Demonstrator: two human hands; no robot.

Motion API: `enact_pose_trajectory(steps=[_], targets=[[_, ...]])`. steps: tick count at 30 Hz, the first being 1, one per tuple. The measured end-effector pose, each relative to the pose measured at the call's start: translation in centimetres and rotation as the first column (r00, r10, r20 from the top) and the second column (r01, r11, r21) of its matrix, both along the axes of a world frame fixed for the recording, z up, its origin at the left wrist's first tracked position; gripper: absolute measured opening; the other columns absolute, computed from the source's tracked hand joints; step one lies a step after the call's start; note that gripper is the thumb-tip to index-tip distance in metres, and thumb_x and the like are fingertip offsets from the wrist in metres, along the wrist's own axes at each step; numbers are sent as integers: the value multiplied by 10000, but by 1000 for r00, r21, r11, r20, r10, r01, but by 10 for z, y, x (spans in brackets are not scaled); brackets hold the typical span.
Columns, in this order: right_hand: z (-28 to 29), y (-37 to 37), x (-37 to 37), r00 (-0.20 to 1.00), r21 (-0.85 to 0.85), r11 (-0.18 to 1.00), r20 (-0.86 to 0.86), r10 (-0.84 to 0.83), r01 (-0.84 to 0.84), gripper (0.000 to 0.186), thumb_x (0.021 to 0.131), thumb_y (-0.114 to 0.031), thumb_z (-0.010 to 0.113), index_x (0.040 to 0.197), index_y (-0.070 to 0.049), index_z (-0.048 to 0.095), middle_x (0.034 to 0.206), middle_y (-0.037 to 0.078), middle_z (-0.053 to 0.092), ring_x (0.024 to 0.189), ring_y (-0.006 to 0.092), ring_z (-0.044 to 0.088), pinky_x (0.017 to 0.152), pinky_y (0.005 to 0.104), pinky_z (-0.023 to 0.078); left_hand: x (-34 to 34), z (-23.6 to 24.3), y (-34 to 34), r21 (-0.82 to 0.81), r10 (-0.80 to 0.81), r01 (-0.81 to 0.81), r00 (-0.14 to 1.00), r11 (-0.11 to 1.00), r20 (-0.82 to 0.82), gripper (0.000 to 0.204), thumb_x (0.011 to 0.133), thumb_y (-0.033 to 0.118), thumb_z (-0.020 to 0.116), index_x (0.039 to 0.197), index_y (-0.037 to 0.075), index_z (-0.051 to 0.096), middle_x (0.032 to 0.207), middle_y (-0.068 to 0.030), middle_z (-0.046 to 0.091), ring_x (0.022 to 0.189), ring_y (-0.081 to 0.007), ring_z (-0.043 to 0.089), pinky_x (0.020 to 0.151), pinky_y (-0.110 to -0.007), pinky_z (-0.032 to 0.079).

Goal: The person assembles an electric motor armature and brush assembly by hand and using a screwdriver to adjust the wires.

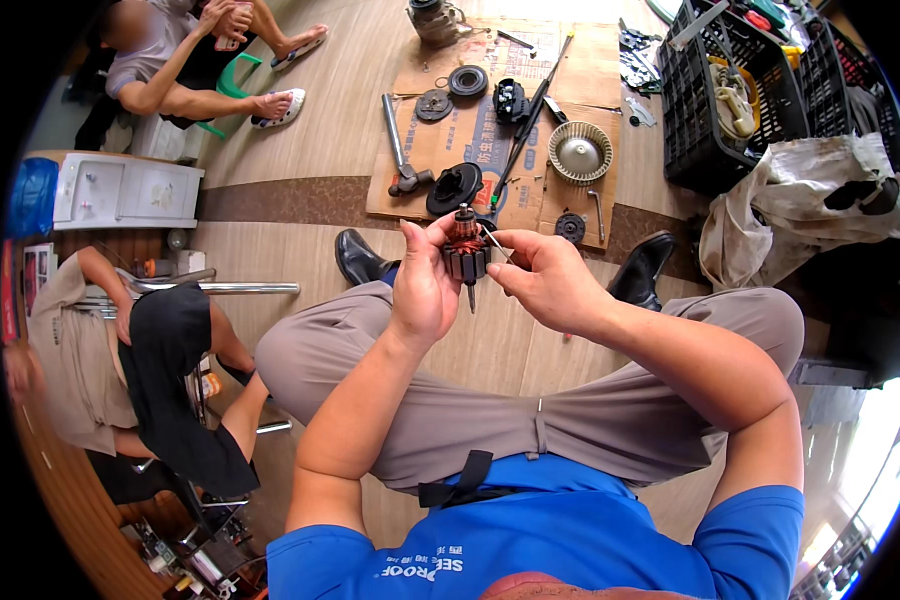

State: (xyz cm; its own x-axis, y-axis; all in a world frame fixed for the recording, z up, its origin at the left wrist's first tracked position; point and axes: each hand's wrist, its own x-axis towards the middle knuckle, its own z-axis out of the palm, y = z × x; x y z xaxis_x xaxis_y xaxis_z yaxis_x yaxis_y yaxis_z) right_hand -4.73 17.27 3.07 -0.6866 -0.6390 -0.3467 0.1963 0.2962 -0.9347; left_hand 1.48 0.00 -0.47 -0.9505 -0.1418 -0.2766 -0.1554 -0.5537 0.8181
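My left hand [422,290] is closed around the side of a motor armature [465,262] with copper windings, a dark slotted core and a shaft pointing down toward me. The armature is held upright above the floor, between my knees. On its right, my right hand [558,282] pinches a thin light-coloured rod-like tool [497,244], whose tip reaches the windings near the top. What kind of tool it is, I cannot make out. Just beyond my hands, a black round motor part [456,187] lies on a flattened cardboard sheet [410,78].
On the cardboard lie a hammer [400,150], a pale blower wheel [580,152], a black ring [467,81] and a small wrench [598,215]. Black crates [705,130] and a stained cloth [770,200] stand at right. Two people sit at left, near a white cabinet [130,192].
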Motion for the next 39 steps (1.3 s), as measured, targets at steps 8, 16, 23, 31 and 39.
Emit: enact_pose_trajectory(steps=[8,16,23,31,39], targets=[[8,-3,-1,999,20,999,18,-46,46,375,833,-126,702,1176,-3,613,750,62,635,676,114,563,641,289,482,2,5,3,0,-39,39,999,999,-24,758,1002,584,196,1341,-46,447,1241,-124,583,1146,-224,557,1015,-377,419],[-4,-1,-5,999,14,999,3,-34,34,503,832,-169,753,1269,-10,561,772,-15,575,690,64,497,639,239,456,4,14,4,-7,-89,89,996,996,-27,443,1046,222,353,1372,-71,407,1257,-131,572,1117,-204,585,991,-368,455],[-17,0,-5,990,-134,988,132,-56,74,505,814,-123,771,1257,7,567,912,-7,630,803,67,525,731,232,472,8,17,6,-93,-83,86,996,992,27,388,1004,91,446,1361,-60,435,1261,-125,570,1123,-188,587,971,-336,483],[-13,20,-12,911,-245,969,404,82,21,472,818,-49,740,1262,-24,584,1016,4,660,877,66,558,786,247,485,20,5,12,-174,11,5,996,985,87,417,934,1,576,1331,-70,468,1223,-106,589,1092,-161,588,960,-308,482],[-23,32,-15,920,-234,971,370,128,-42,513,840,-121,733,1319,-112,549,773,-78,529,591,21,413,502,195,346,14,-1,11,74,-182,173,973,982,139,405,917,65,642,1279,-31,490,1098,-72,639,1031,-141,605,878,-263,494]])
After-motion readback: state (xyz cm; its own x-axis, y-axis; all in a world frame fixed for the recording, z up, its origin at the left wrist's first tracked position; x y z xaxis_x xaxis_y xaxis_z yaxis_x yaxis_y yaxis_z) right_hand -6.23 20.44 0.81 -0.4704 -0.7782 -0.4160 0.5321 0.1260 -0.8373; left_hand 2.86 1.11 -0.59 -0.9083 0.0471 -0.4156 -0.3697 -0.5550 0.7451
